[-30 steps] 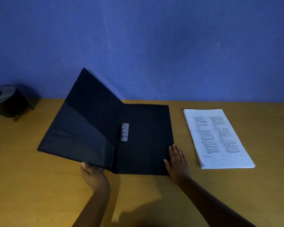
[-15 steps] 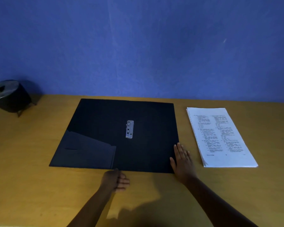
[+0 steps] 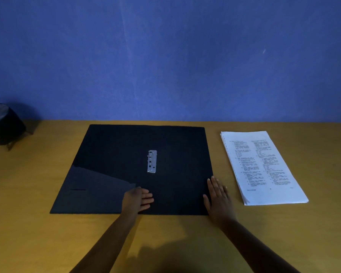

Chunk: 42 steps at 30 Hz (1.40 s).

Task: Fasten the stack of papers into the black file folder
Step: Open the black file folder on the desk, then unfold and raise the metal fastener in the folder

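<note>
Black file folder (image 3: 114, 154) lies open mid-desk, both hands flat and empty pinning it, left hand (image 3: 137, 200) at 6, right hand (image 3: 218, 198) at 4, paper stack (image 3: 262, 166) at 3.

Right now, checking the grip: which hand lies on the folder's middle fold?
The left hand, flat near the fold; the right hand rests at the folder's right edge.

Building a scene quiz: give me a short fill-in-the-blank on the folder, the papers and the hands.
1. The black file folder lies ___ flat on the table.
2. The stack of papers lies to the ___ of the folder.
3. The metal fastener has ___ papers on it.
4. The right hand rests at the folder's ___ edge; the left hand is near its middle.

Missing: open; right; no; right
</note>
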Tool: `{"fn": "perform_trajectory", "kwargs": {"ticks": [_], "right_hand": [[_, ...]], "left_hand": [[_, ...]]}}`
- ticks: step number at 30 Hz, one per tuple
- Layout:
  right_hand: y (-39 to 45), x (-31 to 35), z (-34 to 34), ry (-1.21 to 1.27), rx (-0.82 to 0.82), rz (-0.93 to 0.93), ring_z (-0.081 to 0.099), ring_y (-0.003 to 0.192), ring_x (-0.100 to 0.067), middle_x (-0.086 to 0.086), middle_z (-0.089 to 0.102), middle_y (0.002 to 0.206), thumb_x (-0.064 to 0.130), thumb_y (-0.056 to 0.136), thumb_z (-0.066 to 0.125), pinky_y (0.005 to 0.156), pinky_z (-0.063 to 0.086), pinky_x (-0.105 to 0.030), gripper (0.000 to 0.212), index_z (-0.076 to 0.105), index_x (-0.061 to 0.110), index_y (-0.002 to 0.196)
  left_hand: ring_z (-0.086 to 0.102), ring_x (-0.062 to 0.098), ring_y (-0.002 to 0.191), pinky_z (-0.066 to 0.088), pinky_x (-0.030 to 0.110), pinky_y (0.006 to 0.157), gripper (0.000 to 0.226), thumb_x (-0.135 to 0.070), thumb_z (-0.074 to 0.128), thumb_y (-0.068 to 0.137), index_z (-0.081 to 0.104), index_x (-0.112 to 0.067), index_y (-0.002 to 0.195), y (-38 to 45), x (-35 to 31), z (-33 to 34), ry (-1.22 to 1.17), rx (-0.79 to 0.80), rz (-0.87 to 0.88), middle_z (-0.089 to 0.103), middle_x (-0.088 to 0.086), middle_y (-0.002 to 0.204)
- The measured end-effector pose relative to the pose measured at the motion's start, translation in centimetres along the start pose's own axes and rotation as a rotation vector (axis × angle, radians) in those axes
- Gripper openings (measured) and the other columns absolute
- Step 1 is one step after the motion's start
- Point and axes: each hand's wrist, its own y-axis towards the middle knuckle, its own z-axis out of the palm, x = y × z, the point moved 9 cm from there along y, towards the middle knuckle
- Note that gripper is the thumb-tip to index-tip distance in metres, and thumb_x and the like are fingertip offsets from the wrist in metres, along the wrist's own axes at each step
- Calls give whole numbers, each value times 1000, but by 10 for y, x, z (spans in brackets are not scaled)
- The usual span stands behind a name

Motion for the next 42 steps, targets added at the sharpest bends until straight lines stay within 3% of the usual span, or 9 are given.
{"fn": "perform_trajectory", "kwargs": {"ticks": [4,7,9,11,14,16,22,35,42], "right_hand": [[1,0,2,-10,12,26,-16,139,-6,0,0,160,43,98,23,118,-7,-30,60,-3,20,147],[5,3,-1,-9,-2,82,-14,141,-9,0,0,160,51,96,20,117,-7,-33,64,1,19,148],[14,11,-7,18,-28,98,-14,142,-12,0,-3,159,57,93,19,116,-6,-34,69,4,19,148],[29,24,-12,77,-34,61,-14,142,-12,1,-4,159,58,92,22,116,-6,-33,70,4,20,148],[48,45,-7,139,18,5,-15,140,-9,1,-3,160,57,92,27,115,-6,-30,70,4,21,148],[53,52,0,92,41,-10,-14,141,-9,1,-1,160,59,91,25,115,-6,-31,72,5,21,148],[50,45,5,9,8,-29,-13,141,-9,1,5,160,65,87,13,117,-5,-34,75,9,22,148],[30,22,0,22,-4,-89,-9,142,-8,0,10,160,56,93,22,119,-3,-33,65,14,22,148],[30,20,0,30,-15,-86,-7,142,-8,1,12,159,56,92,22,118,-2,-34,64,16,23,147]], "left_hand": [[55,11,95,45,28,87,18,-8,45,93,61,-16,91,-7,-50,16,598,-46,624,57,4,109],[47,19,120,37,33,100,28,-15,50,92,54,-12,119,-5,-63,28,828,-99,816,51,7,131],[31,22,137,21,44,112,49,-28,46,94,33,-10,138,5,-63,25,942,-179,801,38,8,146],[9,19,144,4,49,115,64,-45,28,94,11,-11,146,19,-54,25,1085,-180,722,19,6,156],[-6,19,144,-2,49,115,97,-69,-27,69,-7,-13,145,29,-35,31,1320,-135,697,3,3,158],[-13,17,140,-2,49,115,102,-69,-37,60,-13,-14,142,35,-30,31,1362,-162,685,2,2,158],[1,22,143,4,52,115,98,-67,-31,69,-1,-11,144,26,-25,38,1323,-160,664,11,6,157],[9,24,142,10,54,113,92,-62,-24,79,14,-8,144,-11,-9,57,1290,-173,679,22,9,154],[14,25,143,11,55,114,98,-66,-25,74,13,-11,145,-9,-11,55,1288,-172,669,20,8,155]]}}
